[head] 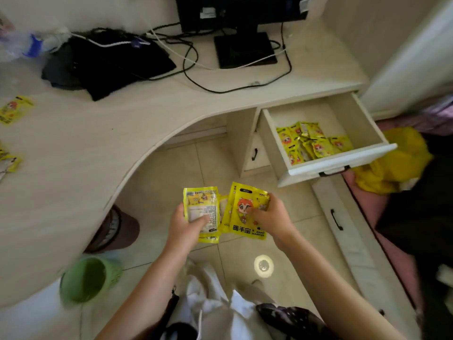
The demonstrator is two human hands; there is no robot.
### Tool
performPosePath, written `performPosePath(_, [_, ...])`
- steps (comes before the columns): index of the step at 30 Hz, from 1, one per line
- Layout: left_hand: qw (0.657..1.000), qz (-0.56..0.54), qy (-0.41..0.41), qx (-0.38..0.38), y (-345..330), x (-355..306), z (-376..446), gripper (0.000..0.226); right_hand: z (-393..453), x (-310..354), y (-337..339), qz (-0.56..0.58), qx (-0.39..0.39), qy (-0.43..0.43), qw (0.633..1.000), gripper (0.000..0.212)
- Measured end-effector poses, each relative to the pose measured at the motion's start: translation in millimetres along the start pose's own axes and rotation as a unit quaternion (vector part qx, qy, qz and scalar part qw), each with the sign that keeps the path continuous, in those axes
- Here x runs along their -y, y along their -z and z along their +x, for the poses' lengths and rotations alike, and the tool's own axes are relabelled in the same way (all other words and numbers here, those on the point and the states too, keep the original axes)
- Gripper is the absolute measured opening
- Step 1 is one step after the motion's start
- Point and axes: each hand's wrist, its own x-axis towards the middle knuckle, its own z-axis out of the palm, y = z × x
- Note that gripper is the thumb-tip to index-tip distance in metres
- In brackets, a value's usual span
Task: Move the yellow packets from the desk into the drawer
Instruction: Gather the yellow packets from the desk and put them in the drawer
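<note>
Two hands point(182, 225) point(270, 214) hold yellow packets point(247, 217) (drawer point(340, 164) open, part-filled).

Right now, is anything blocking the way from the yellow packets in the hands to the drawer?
Nothing visible does. The left hand and right hand hold yellow packets above bare floor, and the drawer is pulled open up and to the right, its top uncovered, with packets already inside.

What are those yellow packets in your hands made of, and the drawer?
Packet in left hand: looks like glossy plastic or foil film; it shines and crinkles. Packet in right hand: same printed film. Drawer: pale, matte wood-grain board, probably laminate.
</note>
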Motion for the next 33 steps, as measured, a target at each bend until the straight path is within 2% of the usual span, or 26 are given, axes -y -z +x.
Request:
performPosePath(9, [0.995, 0.045, -0.039, 0.084, -155, -31, -61, 0.029, -22, -74, 153, 0.068, -0.104, -0.023, 0.992, 0.033])
performPosePath(16, [0.986, 0.079, -0.057, 0.134, -228, -63, -59, 0.031, -9, -95, 219, 0.114, -0.157, -0.047, 0.98, 0.038])
performPosePath(22, [0.98, 0.073, -0.055, 0.176, -284, -101, -29, 0.031, 32, -83, 263, 0.14, -0.16, -0.053, 0.976, 0.034])
performPosePath(24, [0.978, 0.083, -0.051, 0.183, -301, -118, -12, 0.037, 53, -71, 277, 0.14, -0.158, -0.056, 0.976, 0.035])
performPosePath(28, [0.975, 0.112, -0.053, 0.184, -330, -154, 26, 0.086, 98, -42, 306, 0.134, -0.159, -0.052, 0.977, 0.035])
performPosePath(30, [0.975, 0.119, -0.051, 0.18, -343, -172, 41, 0.094, 118, -28, 319, 0.13, -0.161, -0.051, 0.977, 0.036])
performPosePath(33, [0.977, 0.11, -0.053, 0.176, -362, -197, 60, 0.09, 150, -11, 338, 0.12, -0.161, -0.048, 0.978, 0.036])
